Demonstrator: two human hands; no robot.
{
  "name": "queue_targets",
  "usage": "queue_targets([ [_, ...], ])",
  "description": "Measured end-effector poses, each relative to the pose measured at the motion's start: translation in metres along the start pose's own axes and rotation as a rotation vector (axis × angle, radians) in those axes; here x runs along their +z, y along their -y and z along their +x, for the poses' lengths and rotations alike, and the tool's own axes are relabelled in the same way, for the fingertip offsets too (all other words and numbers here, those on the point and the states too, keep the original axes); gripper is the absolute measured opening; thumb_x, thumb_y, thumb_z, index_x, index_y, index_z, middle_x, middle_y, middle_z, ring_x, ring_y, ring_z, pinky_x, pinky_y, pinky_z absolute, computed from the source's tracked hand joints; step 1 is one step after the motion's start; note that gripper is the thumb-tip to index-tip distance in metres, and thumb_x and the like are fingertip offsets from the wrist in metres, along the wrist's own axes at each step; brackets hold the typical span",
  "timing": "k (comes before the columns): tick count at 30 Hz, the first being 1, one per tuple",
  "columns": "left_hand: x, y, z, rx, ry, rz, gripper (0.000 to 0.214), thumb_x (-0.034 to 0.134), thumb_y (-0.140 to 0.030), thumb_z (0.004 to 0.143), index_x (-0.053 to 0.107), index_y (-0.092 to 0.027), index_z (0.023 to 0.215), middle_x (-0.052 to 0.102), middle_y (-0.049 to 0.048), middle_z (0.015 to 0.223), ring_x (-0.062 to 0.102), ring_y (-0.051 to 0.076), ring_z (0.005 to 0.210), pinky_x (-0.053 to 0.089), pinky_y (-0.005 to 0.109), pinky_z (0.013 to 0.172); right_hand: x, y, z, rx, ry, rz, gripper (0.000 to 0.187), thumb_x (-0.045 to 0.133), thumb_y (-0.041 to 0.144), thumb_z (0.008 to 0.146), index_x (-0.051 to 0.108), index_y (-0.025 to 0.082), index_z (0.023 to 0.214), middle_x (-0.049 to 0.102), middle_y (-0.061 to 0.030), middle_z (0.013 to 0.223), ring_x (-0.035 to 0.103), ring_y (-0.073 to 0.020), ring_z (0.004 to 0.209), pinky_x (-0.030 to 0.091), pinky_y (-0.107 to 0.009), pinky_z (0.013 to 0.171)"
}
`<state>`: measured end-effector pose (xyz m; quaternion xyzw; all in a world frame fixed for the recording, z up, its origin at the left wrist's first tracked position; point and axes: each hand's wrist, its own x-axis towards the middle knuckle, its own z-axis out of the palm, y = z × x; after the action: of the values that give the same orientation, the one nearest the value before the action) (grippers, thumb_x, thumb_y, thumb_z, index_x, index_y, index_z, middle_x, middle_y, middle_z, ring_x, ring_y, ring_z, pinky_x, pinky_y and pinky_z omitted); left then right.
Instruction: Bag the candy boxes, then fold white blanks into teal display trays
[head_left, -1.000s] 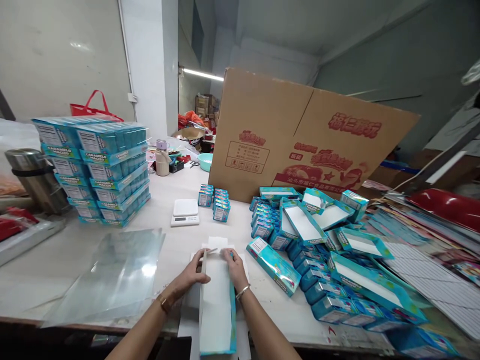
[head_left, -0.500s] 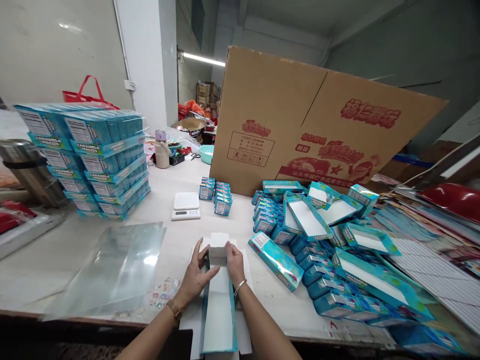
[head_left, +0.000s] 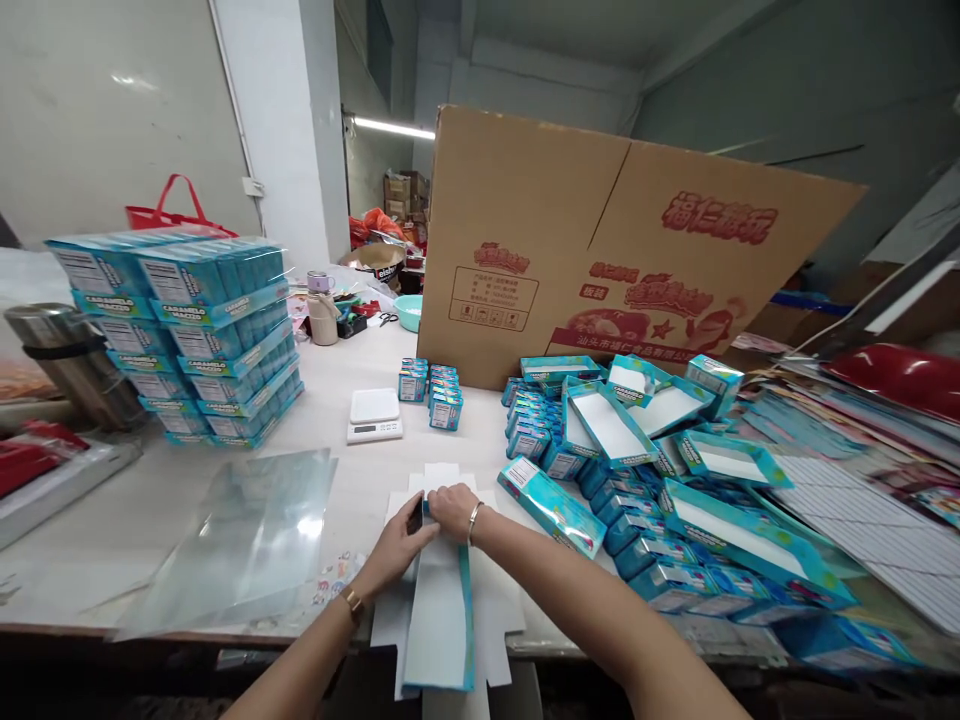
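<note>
A long, narrow cardboard tray (head_left: pixel 441 620), white inside with turquoise edges, lies lengthwise in front of me at the table's near edge. My left hand (head_left: pixel 401 540) grips its left wall near the far end, thumb reaching over the inside. At the far end, close to the left fingertips, my right hand (head_left: pixel 452 512) is closed over the tray's end wall, and its curled fingers hide that part. Flat white card blanks (head_left: pixel 491 625) lie beneath the tray. Just to the right is a closed turquoise box (head_left: pixel 553 508) with a shiny top.
Folded trays (head_left: pixel 611 425) and small turquoise boxes (head_left: pixel 660 585) are heaped on the right. A big brown carton (head_left: pixel 510 230) stands behind. Ahead are a white scale (head_left: pixel 375 415) and small boxes (head_left: pixel 444 400). Left are clear plastic sheets (head_left: pixel 247 530) and stacked wrapped packs (head_left: pixel 225 340).
My right hand has moved left from the tray's right wall onto its far end, now near my left hand. The raised white end panel is covered. The view has shifted slightly.
</note>
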<state>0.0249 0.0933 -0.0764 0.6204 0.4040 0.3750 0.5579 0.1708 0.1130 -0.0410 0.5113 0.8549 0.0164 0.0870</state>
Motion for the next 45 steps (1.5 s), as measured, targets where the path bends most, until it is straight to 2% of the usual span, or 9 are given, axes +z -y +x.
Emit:
queue_targets([
  [5, -0.015, -0.029, -0.007, -0.148, 0.185, 0.445, 0.084, 0.066, -0.035, 0.067, 0.032, -0.01, 0.14, 0.056, 0.0171, 0.127, 0.057, 0.029, 0.11, 0.045, 0.038, 0.091, 0.0, -0.014, -0.022, 0.129, 0.028, 0.001, 0.021, 0.041, 0.011, 0.086, 0.055, 0.007, 0.102, 0.065, -0.0209, 0.094, 0.065, -0.0285, 0.087, 0.05, -0.039, 0.068],
  [9, -0.01, -0.056, -0.015, -0.028, 0.39, 0.897, 0.055, 0.05, -0.014, 0.07, 0.05, -0.018, 0.124, 0.066, 0.0108, 0.108, 0.062, 0.027, 0.099, 0.047, 0.035, 0.081, 0.01, -0.018, -0.053, 0.254, 0.056, 0.044, 0.026, 0.034, 0.006, 0.087, 0.052, 0.008, 0.107, 0.066, -0.0213, 0.095, 0.066, -0.0286, 0.088, 0.05, -0.038, 0.07],
  [16, 0.023, -0.076, -0.014, 0.19, 0.547, 1.398, 0.049, 0.044, -0.003, 0.073, 0.047, -0.011, 0.121, 0.069, 0.0163, 0.092, 0.066, 0.03, 0.085, 0.048, 0.038, 0.069, 0.007, -0.042, -0.089, 0.28, 0.2, 0.253, 0.035, 0.063, 0.027, 0.078, 0.055, 0.012, 0.108, 0.07, -0.0144, 0.09, 0.068, -0.0259, 0.081, 0.05, -0.033, 0.067],
  [20, 0.021, -0.067, -0.01, 0.303, 0.534, 1.462, 0.053, 0.036, 0.001, 0.078, 0.042, -0.014, 0.128, 0.068, 0.0126, 0.084, 0.065, 0.026, 0.075, 0.048, 0.035, 0.065, -0.005, -0.075, -0.094, 0.188, 0.056, 0.746, 0.041, 0.035, 0.046, 0.093, 0.062, 0.017, 0.105, 0.07, -0.0077, 0.09, 0.066, -0.0157, 0.074, 0.048, -0.026, 0.066],
  [23, 0.023, -0.051, -0.011, 0.409, 0.467, 1.547, 0.061, 0.035, 0.003, 0.076, 0.037, -0.013, 0.135, 0.065, 0.014, 0.09, 0.063, 0.026, 0.079, 0.048, 0.035, 0.064, -0.006, -0.074, -0.085, 0.124, -0.142, 0.783, 0.039, 0.042, 0.045, 0.09, 0.068, 0.018, 0.102, 0.069, -0.0081, 0.097, 0.063, -0.0173, 0.085, 0.045, -0.026, 0.075],
  [32, 0.022, -0.044, -0.002, 0.316, 0.41, 1.497, 0.06, 0.038, -0.005, 0.082, 0.026, -0.016, 0.14, 0.065, 0.013, 0.094, 0.064, 0.026, 0.082, 0.047, 0.034, 0.065, -0.01, -0.072, -0.067, -0.019, 0.097, 0.769, 0.031, 0.054, 0.037, 0.083, 0.07, 0.023, 0.105, 0.07, -0.0035, 0.098, 0.06, -0.0165, 0.085, 0.042, -0.024, 0.075],
  [36, 0.024, -0.045, 0.009, 0.169, 0.373, 1.426, 0.039, 0.035, -0.011, 0.086, 0.043, -0.014, 0.124, 0.068, 0.0124, 0.086, 0.065, 0.027, 0.078, 0.047, 0.036, 0.066, -0.008, -0.083, -0.057, -0.017, 0.264, 0.839, 0.037, 0.05, 0.043, 0.085, 0.07, 0.018, 0.103, 0.07, -0.0006, 0.09, 0.059, -0.0158, 0.08, 0.042, -0.023, 0.07],
  [41, 0.039, -0.037, 0.004, 0.15, 0.302, 1.441, 0.031, 0.031, -0.01, 0.088, 0.052, -0.011, 0.111, 0.064, 0.0188, 0.097, 0.062, 0.029, 0.091, 0.045, 0.041, 0.076, 0.001, -0.066, -0.054, -0.023, 0.21, 0.597, 0.03, 0.057, 0.039, 0.08, 0.068, 0.02, 0.1, 0.069, -0.0011, 0.09, 0.06, -0.0169, 0.082, 0.041, -0.024, 0.07],
  [45, 0.017, -0.049, -0.004, 0.205, 0.38, 1.265, 0.043, 0.043, -0.038, 0.087, 0.047, -0.016, 0.124, 0.06, 0.0158, 0.111, 0.057, 0.029, 0.101, 0.044, 0.04, 0.081, 0.004, -0.044, -0.061, 0.021, 0.041, 0.235, 0.028, 0.056, 0.04, 0.081, 0.064, 0.018, 0.098, 0.068, -0.008, 0.096, 0.062, -0.0223, 0.086, 0.042, -0.029, 0.071],
])
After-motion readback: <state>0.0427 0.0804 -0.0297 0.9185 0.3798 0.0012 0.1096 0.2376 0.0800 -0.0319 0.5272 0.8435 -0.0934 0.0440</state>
